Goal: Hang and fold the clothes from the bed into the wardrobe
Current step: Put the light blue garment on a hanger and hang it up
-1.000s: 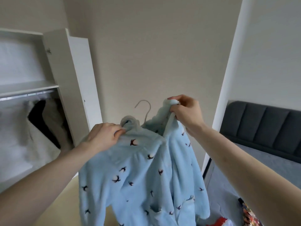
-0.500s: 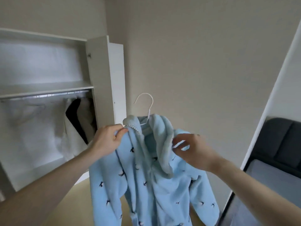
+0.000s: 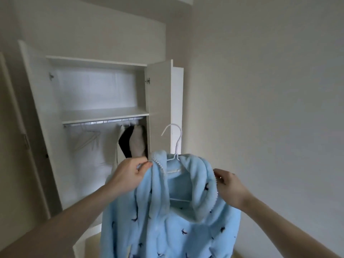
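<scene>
The left hand [image 3: 130, 174] pinches the left edge of the robe [image 3: 167, 220] collar between thumb and fingers. The right hand [image 3: 228, 185] is at the right edge of the collar. Its fingers curl at the bumpy white trim and seem to pinch it, but the grip is partly hidden by the cloth.

The robe is soft, fluffy and light blue, with small dark birds all over it. It hangs on a white hanger [image 3: 176, 146]. The hook of the hanger sticks up above the collar, and its thin bars show inside the open neck. The robe is held up in the air between the two hands, in front of the person. It hangs down past the bottom of the picture.

Behind the robe, to the left, is a white wardrobe [image 3: 160, 101] with its doors open. It has a shelf [image 3: 104, 114] near the top. Just under the shelf runs a shiny rail [image 3: 100, 121]. A few white empty hangers [image 3: 87, 138] hang from the rail on the left. On the right side of the rail hang some clothes [image 3: 133, 142], one black and the others pale. The robe is outside the wardrobe, near its right door.

A plain pale wall [image 3: 260, 90] fills the right side.
</scene>
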Demonstrator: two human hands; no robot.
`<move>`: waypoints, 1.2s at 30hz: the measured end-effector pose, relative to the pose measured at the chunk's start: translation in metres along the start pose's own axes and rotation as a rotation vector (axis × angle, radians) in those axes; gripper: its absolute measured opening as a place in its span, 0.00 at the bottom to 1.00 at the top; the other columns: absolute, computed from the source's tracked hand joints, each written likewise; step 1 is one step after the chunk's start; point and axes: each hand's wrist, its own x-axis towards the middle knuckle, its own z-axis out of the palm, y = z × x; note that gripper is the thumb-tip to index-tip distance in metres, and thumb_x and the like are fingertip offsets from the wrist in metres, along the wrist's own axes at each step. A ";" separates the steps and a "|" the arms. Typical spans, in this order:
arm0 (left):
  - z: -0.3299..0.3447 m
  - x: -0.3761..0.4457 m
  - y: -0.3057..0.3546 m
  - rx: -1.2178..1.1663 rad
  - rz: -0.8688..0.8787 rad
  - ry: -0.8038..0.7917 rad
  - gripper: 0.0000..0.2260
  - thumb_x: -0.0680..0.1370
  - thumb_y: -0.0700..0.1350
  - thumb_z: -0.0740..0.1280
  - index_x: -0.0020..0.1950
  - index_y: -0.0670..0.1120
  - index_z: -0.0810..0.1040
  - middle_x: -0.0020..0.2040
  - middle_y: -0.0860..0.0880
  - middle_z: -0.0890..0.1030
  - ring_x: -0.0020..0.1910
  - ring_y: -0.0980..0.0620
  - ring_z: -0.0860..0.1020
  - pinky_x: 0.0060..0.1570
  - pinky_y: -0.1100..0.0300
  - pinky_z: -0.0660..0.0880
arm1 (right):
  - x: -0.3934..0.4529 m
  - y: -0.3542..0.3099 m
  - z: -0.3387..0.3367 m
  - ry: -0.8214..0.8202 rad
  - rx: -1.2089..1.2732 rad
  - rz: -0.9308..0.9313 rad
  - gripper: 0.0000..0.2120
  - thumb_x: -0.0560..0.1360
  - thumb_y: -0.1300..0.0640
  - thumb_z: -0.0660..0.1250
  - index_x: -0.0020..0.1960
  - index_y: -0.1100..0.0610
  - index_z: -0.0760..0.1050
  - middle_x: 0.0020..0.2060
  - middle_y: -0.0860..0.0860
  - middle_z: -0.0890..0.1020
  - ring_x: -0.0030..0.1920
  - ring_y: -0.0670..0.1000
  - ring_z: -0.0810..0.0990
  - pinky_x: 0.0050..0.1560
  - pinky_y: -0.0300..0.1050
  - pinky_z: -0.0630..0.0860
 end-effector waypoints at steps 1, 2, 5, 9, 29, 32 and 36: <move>-0.005 0.002 -0.009 0.001 -0.013 -0.011 0.16 0.82 0.55 0.61 0.37 0.50 0.69 0.30 0.49 0.70 0.31 0.52 0.72 0.35 0.50 0.71 | 0.008 -0.008 0.011 0.002 0.033 -0.007 0.07 0.75 0.61 0.62 0.38 0.56 0.73 0.29 0.48 0.76 0.33 0.46 0.65 0.38 0.47 0.70; -0.008 0.004 -0.016 -0.003 -0.016 -0.020 0.14 0.82 0.53 0.61 0.38 0.51 0.71 0.31 0.51 0.72 0.32 0.53 0.73 0.36 0.50 0.71 | 0.015 -0.017 0.021 -0.002 0.056 -0.026 0.07 0.75 0.61 0.62 0.38 0.56 0.73 0.29 0.47 0.75 0.33 0.46 0.64 0.37 0.46 0.69; -0.015 0.009 -0.040 -0.016 -0.030 -0.048 0.10 0.84 0.49 0.62 0.45 0.50 0.78 0.36 0.53 0.78 0.36 0.54 0.77 0.39 0.49 0.74 | 0.041 -0.049 0.061 -0.026 0.076 -0.099 0.06 0.74 0.59 0.60 0.39 0.56 0.73 0.30 0.49 0.75 0.32 0.45 0.64 0.35 0.46 0.69; -0.020 0.011 -0.065 -0.056 -0.125 -0.113 0.09 0.84 0.48 0.61 0.49 0.49 0.78 0.40 0.52 0.80 0.39 0.55 0.78 0.42 0.50 0.76 | 0.070 -0.070 0.096 -0.048 0.086 -0.113 0.08 0.70 0.52 0.59 0.40 0.54 0.75 0.34 0.51 0.80 0.34 0.47 0.67 0.38 0.48 0.74; 0.029 0.135 -0.216 0.274 -0.456 -0.074 0.04 0.69 0.46 0.64 0.35 0.49 0.74 0.32 0.54 0.78 0.33 0.50 0.78 0.35 0.57 0.74 | 0.281 -0.053 0.200 -0.362 0.324 -0.126 0.13 0.81 0.49 0.65 0.43 0.51 0.84 0.32 0.49 0.80 0.31 0.43 0.72 0.35 0.37 0.70; 0.045 0.162 -0.253 0.334 -0.474 -0.145 0.03 0.70 0.47 0.64 0.38 0.50 0.76 0.37 0.54 0.78 0.38 0.50 0.79 0.40 0.56 0.76 | 0.326 -0.042 0.215 -0.461 0.402 -0.027 0.14 0.80 0.49 0.65 0.44 0.55 0.84 0.34 0.48 0.80 0.35 0.46 0.75 0.38 0.41 0.72; 0.056 0.189 -0.269 -0.017 -0.549 -0.171 0.10 0.73 0.52 0.67 0.53 0.52 0.81 0.51 0.54 0.81 0.51 0.54 0.80 0.52 0.57 0.79 | 0.378 -0.031 0.242 -0.449 0.471 0.029 0.14 0.80 0.51 0.65 0.43 0.59 0.82 0.31 0.49 0.76 0.32 0.47 0.72 0.35 0.42 0.69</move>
